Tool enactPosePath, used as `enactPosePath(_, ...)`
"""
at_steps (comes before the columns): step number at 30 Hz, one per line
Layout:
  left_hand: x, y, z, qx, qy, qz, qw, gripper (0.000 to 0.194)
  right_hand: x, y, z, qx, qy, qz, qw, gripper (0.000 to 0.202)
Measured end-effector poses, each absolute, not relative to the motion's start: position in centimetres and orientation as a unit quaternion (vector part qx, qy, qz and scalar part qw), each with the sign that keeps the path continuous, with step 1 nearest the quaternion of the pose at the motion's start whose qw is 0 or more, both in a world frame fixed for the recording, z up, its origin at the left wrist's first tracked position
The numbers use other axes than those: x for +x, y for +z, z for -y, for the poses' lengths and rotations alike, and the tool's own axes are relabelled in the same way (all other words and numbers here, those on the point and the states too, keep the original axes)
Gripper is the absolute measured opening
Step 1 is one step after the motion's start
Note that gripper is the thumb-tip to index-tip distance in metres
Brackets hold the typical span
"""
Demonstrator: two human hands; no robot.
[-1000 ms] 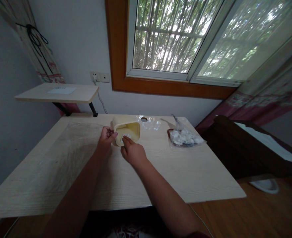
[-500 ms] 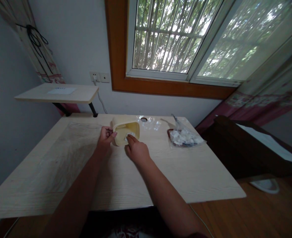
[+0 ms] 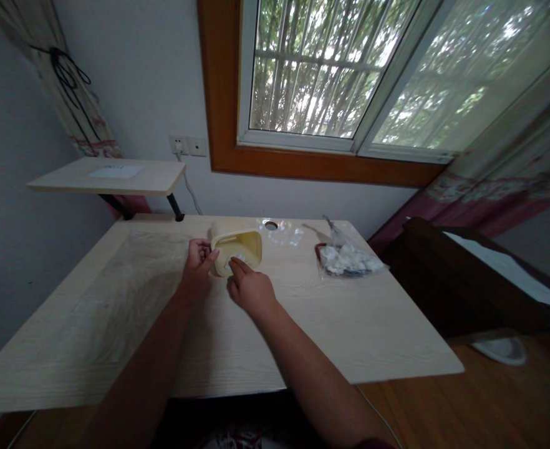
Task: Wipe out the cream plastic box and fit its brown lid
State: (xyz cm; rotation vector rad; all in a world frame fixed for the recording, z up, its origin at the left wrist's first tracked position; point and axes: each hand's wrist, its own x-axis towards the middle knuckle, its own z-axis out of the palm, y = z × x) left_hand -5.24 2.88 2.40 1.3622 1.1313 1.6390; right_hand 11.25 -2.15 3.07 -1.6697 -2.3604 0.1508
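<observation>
Riser shelf [image 3: 158, 171] at 10 o'clock of cream plastic tub [image 3: 251, 246], paper [image 3: 116, 171] on top. Clear plastic film [image 3: 120, 293] on desk [image 3: 350, 324], 8 o'clock. L hand [image 3: 199, 259] at 9, thumb + fingers clamped on tub's L rim. Tub at desk's back-ctr, tilted, mouth twd wearer. White wad [image 3: 240, 256] inside, approx 6 o'clock. R hand [image 3: 255, 290] at 5, fingers together on wad; can't tell if pinched. Clear plastic bag [image 3: 350, 259] w/ white contents at 3.

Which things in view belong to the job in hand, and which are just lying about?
In hand:
pale yellow container, held by the left hand
white wad inside it, under the right hand

Apparently lying about:
clear plastic bag of white material, untouched
paper on the raised shelf
</observation>
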Motion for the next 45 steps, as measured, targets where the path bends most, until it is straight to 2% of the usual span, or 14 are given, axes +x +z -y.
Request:
enactPosePath(7,-5.2,2.5,-2.7,0.541,0.638,-0.437,0.331,0.034,11.9,3.2,1.7,-0.613,0.032,0.782,0.108,0.055)
enactPosePath(15,-5.1,2.4,-2.6,0.529,0.643,-0.433,0.345,0.038,10.8,3.2,2.4,-0.547,0.056,0.824,0.133,0.053)
enactPosePath(21,-4.9,2.7,-2.7,0.508,0.652,-0.456,0.328,0.036,11.2,3.4,2.4,-0.575,0.054,0.806,0.132,0.059)
enactPosePath(27,-5.3,3.1,-2.7,0.504,0.632,-0.497,0.316,0.022,11.8,3.6,1.9,-0.581,0.046,0.801,0.14,0.045)
enactPosePath(34,-5.8,2.8,-3.2,0.505,0.635,-0.5,0.304,0.022,12.0,3.7,1.6,-0.571,0.045,0.805,0.152,0.041)
enactPosePath(40,-5.5,2.7,-3.2,0.53,0.594,-0.489,0.357,0.021,12.4,3.6,1.4,-0.593,0.038,0.791,0.145,0.042)
enactPosePath(45,-5.3,2.2,-3.2,0.555,0.572,-0.488,0.356,0.022,12.5,3.8,1.5,-0.603,0.033,0.785,0.139,0.044)
